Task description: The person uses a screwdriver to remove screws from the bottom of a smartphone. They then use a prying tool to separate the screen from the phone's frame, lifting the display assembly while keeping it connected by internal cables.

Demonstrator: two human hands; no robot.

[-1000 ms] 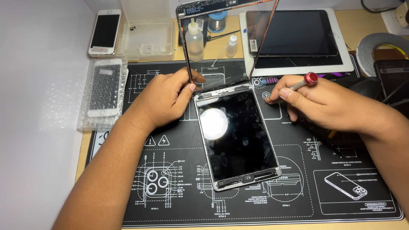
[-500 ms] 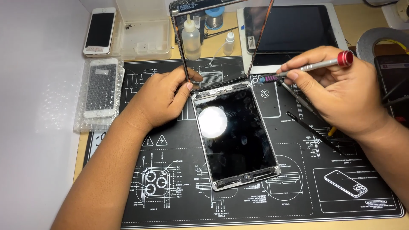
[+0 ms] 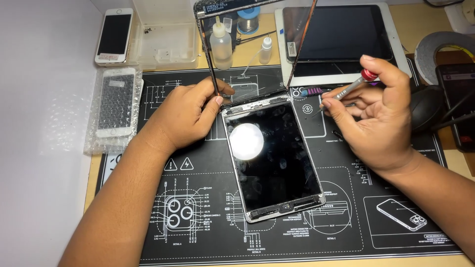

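Here left hand [image 3: 190, 111] props lifted glass panel [image 3: 252, 47]; right hand [image 3: 376, 111] pinches screwdriver [image 3: 346, 89]. A slip could crack the glass.

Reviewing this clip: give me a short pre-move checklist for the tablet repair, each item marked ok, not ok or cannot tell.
1. Left hand props the lifted glass panel upright: ok.
2. Right hand has the red-capped screwdriver in its grip: ok.
3. Driver tip seated on a screw: not ok, it hovers beside the tablet.
4. Tablet lies flat on the black work mat: ok.
5. Flex cable between panel and body unstrained: cannot tell.
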